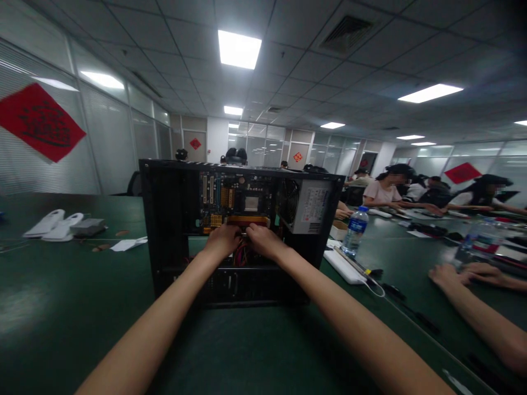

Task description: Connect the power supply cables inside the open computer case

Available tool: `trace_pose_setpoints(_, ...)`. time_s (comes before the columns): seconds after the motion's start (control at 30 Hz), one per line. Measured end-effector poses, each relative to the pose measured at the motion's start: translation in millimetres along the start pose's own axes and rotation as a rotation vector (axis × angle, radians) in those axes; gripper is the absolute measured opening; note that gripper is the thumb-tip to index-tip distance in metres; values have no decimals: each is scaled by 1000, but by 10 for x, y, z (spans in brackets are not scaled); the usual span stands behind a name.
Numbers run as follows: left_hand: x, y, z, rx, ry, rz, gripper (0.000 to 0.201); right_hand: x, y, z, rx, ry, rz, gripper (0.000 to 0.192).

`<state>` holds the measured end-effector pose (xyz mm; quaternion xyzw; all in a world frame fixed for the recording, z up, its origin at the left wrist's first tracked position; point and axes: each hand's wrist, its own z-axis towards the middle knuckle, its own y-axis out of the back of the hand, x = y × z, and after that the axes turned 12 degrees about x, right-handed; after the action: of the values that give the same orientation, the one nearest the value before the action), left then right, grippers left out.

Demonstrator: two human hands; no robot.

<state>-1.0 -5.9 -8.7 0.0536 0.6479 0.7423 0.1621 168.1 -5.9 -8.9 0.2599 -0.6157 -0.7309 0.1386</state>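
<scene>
My left hand [222,240] and right hand [263,241] meet inside the open computer case [164,230], fingers curled together at the red cables [244,253] just below the motherboard [239,203]; whether they clamp anything I cannot tell. The case stands upright on the green worktop [74,296], a water bottle [354,230] near its right side.

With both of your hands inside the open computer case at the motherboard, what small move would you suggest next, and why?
Probably a gentle, even press with both hands. The left hand and right hand meet at the lower edge of the motherboard in the open computer case, on what seems to be a red and yellow connector. Whether it is seated is hidden by the fingers.
</scene>
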Motion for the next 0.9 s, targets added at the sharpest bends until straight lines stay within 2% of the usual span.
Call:
trace_pose_setpoints(0.3, -25, 5, -56, -18, -26, -30, 31, 2, 21, -49, -14, -7, 19, 18)
trace_pose_setpoints(0.53, -31, 19, -93, 4, -61, -86, 29, -51, -24, 20, -40, 6, 11, 19)
trace_pose_setpoints(0.9, -24, 39, -114, 11, -7, -51, 31, -31, -3, 46, -9, 7, -59, 26)
